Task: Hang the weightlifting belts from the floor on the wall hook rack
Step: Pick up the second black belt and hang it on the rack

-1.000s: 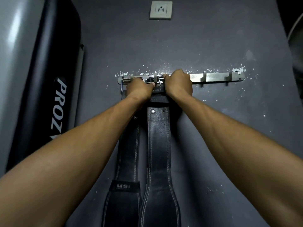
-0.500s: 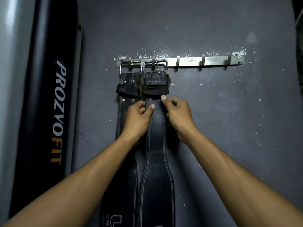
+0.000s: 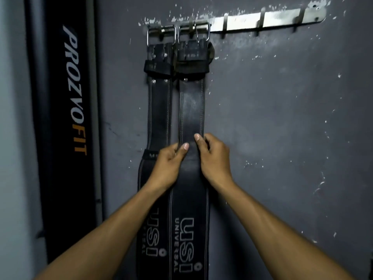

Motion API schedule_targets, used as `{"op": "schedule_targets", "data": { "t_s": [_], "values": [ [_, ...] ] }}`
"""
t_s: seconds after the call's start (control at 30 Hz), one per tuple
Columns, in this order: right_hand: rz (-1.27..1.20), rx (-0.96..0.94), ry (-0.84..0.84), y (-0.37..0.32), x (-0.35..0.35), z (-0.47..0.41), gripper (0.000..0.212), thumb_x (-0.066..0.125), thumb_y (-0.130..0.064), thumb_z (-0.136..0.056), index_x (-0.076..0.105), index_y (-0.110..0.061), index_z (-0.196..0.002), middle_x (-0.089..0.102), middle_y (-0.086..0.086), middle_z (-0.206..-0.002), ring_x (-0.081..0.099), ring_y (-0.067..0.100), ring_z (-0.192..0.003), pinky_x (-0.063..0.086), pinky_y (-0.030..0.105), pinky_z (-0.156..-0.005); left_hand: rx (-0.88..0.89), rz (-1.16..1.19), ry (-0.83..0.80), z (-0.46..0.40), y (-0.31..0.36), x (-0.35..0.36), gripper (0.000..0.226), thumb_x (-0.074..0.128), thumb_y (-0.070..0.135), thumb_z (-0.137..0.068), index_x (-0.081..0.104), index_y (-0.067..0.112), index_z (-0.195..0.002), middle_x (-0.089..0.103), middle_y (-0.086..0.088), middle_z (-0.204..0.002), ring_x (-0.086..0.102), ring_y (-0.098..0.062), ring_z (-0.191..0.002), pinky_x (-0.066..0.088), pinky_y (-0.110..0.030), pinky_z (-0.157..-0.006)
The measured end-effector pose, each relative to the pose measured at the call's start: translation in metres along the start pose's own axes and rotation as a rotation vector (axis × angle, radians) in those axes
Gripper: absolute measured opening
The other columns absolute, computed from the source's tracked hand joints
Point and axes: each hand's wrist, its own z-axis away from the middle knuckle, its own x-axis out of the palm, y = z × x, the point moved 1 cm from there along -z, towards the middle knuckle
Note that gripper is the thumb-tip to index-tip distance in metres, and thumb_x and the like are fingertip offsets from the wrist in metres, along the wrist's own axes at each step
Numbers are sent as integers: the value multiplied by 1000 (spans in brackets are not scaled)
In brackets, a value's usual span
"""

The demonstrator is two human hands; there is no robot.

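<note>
Two black leather weightlifting belts hang side by side by their metal buckles from the steel hook rack (image 3: 246, 20) on the grey wall. The left belt (image 3: 158, 110) hangs free. The right belt (image 3: 190, 110), marked USI UNIVERSAL lower down, is held at mid-length by both hands. My left hand (image 3: 168, 168) pinches its left edge, thumb on the front. My right hand (image 3: 214, 156) pinches its right edge, thumb on the front face. The belts' lower ends run out of view.
A tall black panel (image 3: 66, 128) lettered PROZVOFIT stands against the wall left of the belts. Three bare hooks (image 3: 261, 17) stick out of the rack to the right. The wall (image 3: 282, 128) right of the belts is bare, with chipped paint.
Both hands left the buckle at the rack and slid down the right belt to its middle. The buckle now hangs on its hook. The view has dropped lower.
</note>
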Motion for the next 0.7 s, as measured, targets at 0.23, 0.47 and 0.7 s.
{"op": "schedule_targets", "data": {
  "t_s": [0.23, 0.47, 0.7],
  "values": [
    [-128, 59, -69, 24, 2, 35, 49, 58, -42, -106, 43, -13, -70, 39, -1, -61, 35, 6, -61, 35, 35, -58, -154, 99, -11, 59, -24, 0, 29, 51, 21, -107, 68, 8, -126, 79, -2, -113, 74, -17, -109, 57, -23, -88],
    [-173, 124, 10, 32, 1, 78, 46, 54, -48, -105, 52, -14, -73, 46, -8, -65, 41, 8, -63, 43, 41, -63, -140, 98, 54, 83, -27, 9, 31, 50, 22, -107, 66, 8, -129, 74, -8, -122, 72, -19, -114, 57, -27, -94],
    [-182, 331, -173, 78, -4, 167, 26, 57, -47, -105, 65, -34, -83, 71, -20, -76, 63, -7, -75, 52, 26, -72, -315, 67, 101, 160, -85, 15, 26, 50, 25, -107, 70, 11, -116, 78, -10, -110, 75, -23, -104, 59, -36, -89]
  ]
}}
